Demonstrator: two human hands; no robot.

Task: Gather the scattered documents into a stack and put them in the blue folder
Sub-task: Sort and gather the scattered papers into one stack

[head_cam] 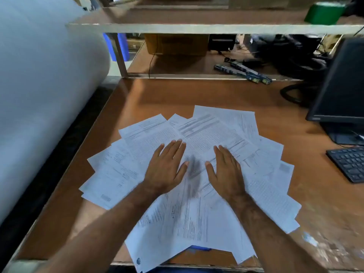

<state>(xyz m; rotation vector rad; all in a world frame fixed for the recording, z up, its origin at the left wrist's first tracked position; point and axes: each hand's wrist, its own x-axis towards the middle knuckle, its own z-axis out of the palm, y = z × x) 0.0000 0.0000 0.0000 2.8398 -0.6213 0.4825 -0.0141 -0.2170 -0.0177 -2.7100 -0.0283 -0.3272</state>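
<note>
Several printed white documents (212, 133) lie fanned out and overlapping on the brown desk (157, 95). My left hand (166, 165) rests flat on the sheets left of the middle, fingers stretched. My right hand (226, 169) lies flat on the sheets just to its right, fingers together and thumb out. Neither hand holds a sheet. A small strip of the blue folder (200, 248) peeks out from under the papers at the near edge of the desk; the rest of it is hidden.
A black monitor (342, 83) and a black keyboard (348, 163) stand at the right. A big white roll (39, 85) fills the left side. A raised shelf (197, 28) crosses the back, with cables and dark sticks (242, 73) under it.
</note>
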